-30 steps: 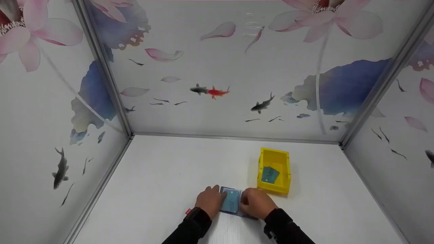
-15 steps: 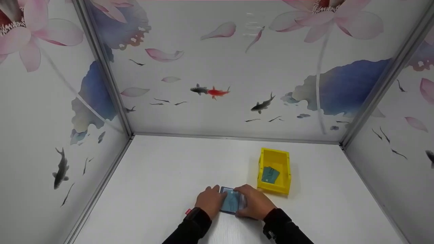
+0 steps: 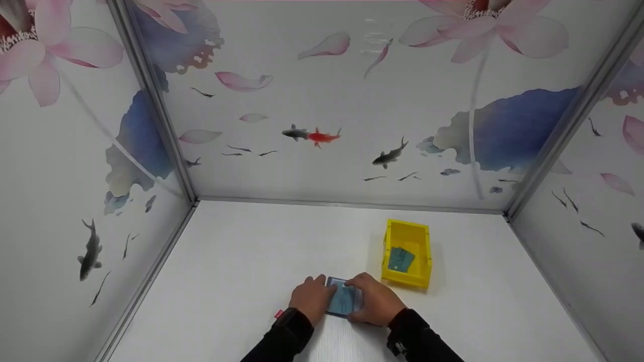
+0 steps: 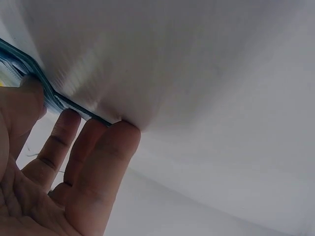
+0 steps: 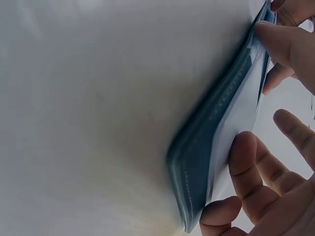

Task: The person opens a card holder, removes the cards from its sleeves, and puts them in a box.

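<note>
A dark blue card holder (image 3: 341, 300) lies on the white table, its clear sleeve showing a light blue card underneath. My left hand (image 3: 308, 298) grips its left side, thumb over the top and the other fingers along the outer edge. From the right, my right hand (image 3: 378, 301) spans the holder, with thumb near the front edge and index finger near the far edge. In the right wrist view a pale sleeve (image 5: 235, 120) stands off the stitched cover (image 5: 194, 162), and right fingertips (image 5: 242, 151) touch it. The left wrist view shows only the holder's edge (image 4: 45, 82).
Behind my right hand stands a yellow bin (image 3: 420, 251) holding several blue-green cards (image 3: 401, 259). White panels printed with flowers and fish close in the white table (image 3: 251, 251) at the left, back and right, joined by metal frame strips (image 3: 352, 204).
My right hand has gone from pinching at the holder's right side to spreading across it, fingers reaching further left over the sleeve. My left hand and the bin have stayed put.
</note>
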Demonstrator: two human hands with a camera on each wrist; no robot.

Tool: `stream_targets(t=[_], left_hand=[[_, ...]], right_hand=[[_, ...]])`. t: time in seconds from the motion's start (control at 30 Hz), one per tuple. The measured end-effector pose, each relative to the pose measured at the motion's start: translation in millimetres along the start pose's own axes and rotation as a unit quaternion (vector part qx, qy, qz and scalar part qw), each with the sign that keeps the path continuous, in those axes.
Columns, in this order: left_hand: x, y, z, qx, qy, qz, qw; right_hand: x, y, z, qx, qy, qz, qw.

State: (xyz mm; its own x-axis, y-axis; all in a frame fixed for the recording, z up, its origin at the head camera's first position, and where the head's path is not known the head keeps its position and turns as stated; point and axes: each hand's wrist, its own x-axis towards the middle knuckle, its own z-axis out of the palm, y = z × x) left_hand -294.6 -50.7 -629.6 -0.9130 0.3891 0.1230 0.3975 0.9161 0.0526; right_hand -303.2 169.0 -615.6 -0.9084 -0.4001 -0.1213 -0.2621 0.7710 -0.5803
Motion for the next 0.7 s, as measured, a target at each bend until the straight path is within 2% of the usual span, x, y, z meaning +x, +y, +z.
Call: stream_targets(t=[0.3,0.5,0.7], left_hand=[[-1.4,2.5,5.8,0.040,0.026,0.004,0.9988],[-2.4,5.9,4.8,0.043,0.006,0.005,0.9990],[-0.9,6.0,2.6,0.026,-0.002,0.003,0.9997]], right_hand=[[-0.7,3.2,-1.9,0.015,0.003,-0.012,0.9998],[0.1,7.9,-2.6,0.051,-0.002,-0.004,0.9987],[-1.7,7.0,-3.5,0.052,-0.012,-0.002,0.9986]])
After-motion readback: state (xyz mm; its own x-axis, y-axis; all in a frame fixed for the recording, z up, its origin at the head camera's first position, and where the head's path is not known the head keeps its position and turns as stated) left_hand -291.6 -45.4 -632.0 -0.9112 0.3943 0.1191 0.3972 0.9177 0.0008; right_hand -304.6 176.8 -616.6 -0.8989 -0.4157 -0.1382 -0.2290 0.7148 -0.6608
